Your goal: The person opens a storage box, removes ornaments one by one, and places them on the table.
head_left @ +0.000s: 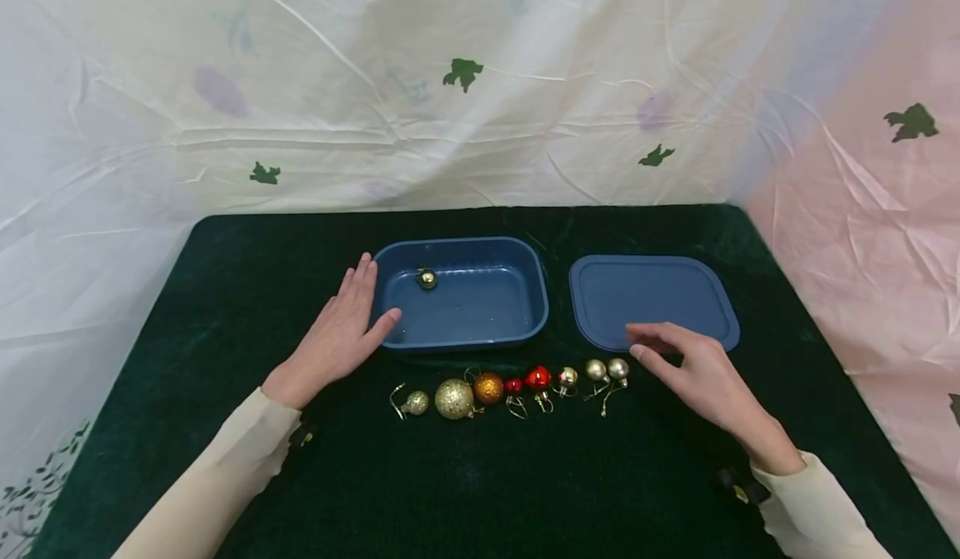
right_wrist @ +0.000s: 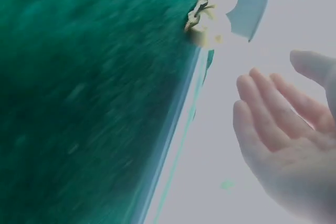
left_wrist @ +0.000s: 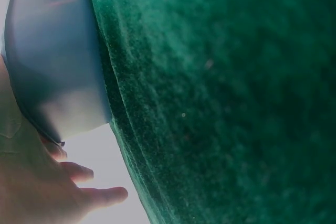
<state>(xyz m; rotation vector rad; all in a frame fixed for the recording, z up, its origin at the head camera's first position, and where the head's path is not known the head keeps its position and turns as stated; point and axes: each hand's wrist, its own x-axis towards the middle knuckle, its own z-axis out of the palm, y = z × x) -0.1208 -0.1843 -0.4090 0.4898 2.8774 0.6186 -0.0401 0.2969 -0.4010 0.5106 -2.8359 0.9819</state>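
Observation:
My left hand (head_left: 337, 330) rests with straight fingers against the left end of a blue plastic container (head_left: 480, 340), its thumb over the near rim. One small gold bauble (head_left: 427, 278) lies inside the container. In front of it runs a row of Christmas baubles: a large glittery gold bauble (head_left: 454, 399), an orange bauble (head_left: 488, 387), a red bauble (head_left: 538, 378) and several smaller ones. My right hand (head_left: 697, 371) hovers, fingers slightly bent and holding nothing, just right of the rightmost silvery-gold bauble (head_left: 618, 368). In the right wrist view that hand's palm and fingers are bare.
A flat blue lid (head_left: 652, 296) lies right of the container, partly behind my right hand. Everything sits on a dark green velvet-covered table (head_left: 465, 484). A pale curtain (head_left: 555, 126) with green leaf shapes hangs behind the far edge.

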